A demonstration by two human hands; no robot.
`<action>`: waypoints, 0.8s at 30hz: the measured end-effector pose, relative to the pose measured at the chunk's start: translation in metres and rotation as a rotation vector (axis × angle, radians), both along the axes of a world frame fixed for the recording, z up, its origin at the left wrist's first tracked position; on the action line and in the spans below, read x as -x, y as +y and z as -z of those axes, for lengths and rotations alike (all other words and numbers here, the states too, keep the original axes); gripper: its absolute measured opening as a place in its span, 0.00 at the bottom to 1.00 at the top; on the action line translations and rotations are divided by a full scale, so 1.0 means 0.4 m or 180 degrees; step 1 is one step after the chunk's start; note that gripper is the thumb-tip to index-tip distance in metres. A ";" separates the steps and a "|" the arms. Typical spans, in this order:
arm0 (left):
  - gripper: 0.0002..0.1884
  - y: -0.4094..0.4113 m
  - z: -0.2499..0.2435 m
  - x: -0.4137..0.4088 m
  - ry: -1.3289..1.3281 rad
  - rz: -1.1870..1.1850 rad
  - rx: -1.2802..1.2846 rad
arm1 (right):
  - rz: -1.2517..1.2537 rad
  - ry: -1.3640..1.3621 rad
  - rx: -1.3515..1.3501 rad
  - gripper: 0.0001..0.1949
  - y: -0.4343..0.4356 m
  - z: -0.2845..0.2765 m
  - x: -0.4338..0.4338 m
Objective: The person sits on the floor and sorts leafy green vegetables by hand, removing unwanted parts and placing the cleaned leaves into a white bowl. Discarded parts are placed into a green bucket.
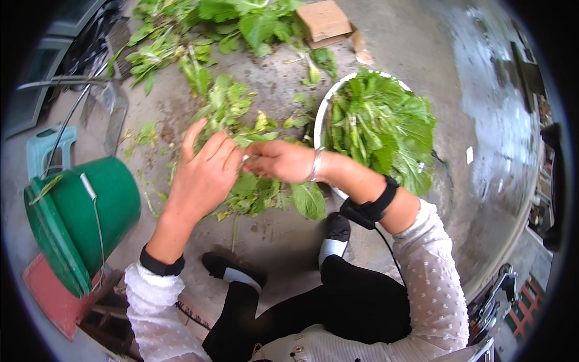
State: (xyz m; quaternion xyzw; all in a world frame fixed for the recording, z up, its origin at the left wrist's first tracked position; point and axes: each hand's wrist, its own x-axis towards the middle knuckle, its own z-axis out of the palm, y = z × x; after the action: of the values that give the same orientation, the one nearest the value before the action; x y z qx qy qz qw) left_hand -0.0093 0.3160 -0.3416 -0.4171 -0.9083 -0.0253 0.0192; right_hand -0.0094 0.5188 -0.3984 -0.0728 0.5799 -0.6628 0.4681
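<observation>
My left hand point(208, 169) is closed on a leafy green plant, its index finger sticking out. Against it, the thumb and fingers of my right hand point(282, 160) pinch at the pale stem end; the fingers partly hide it. Loose leafy greens point(251, 199) lie on the concrete floor under both hands, some with yellowed leaves. Just beyond my right wrist, a white-rimmed basin point(320, 115) is heaped with broad-leaved greens point(380, 122), their stems mostly towards the left.
A larger pile of greens point(217, 22) lies at the far side beside an open cardboard box point(323, 22). At left are a green lidded bucket point(99, 203), a teal stool point(49, 140) and a metal dustpan point(108, 97). Wet floor point(493, 113) shines at right.
</observation>
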 end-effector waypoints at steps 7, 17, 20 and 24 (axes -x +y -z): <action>0.10 -0.007 0.041 -0.054 -0.0351 -0.0496 -0.0336 | 0.0231 0.2500 -0.1368 0.09 -0.042 -0.042 -0.076; 0.11 -0.057 0.130 -0.144 -0.3561 -0.1725 -0.2786 | -0.0140 0.5626 -0.1367 0.08 0.004 -0.072 -0.076; 0.11 -0.003 0.032 -0.132 -0.4558 -0.1687 -0.3123 | -0.0392 0.5965 -0.1329 0.07 0.045 -0.116 -0.079; 0.10 -0.087 0.020 -0.099 -0.4137 -0.1732 -0.2951 | -0.0939 0.5856 -0.1849 0.09 0.173 -0.197 -0.042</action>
State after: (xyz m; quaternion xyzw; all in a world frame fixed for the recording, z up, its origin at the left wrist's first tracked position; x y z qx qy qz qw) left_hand 0.0304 0.2812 -0.3494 -0.0361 -0.7052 -0.6251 -0.3326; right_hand 0.0076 0.5880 -0.3196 -0.5154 0.8447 -0.1131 -0.0896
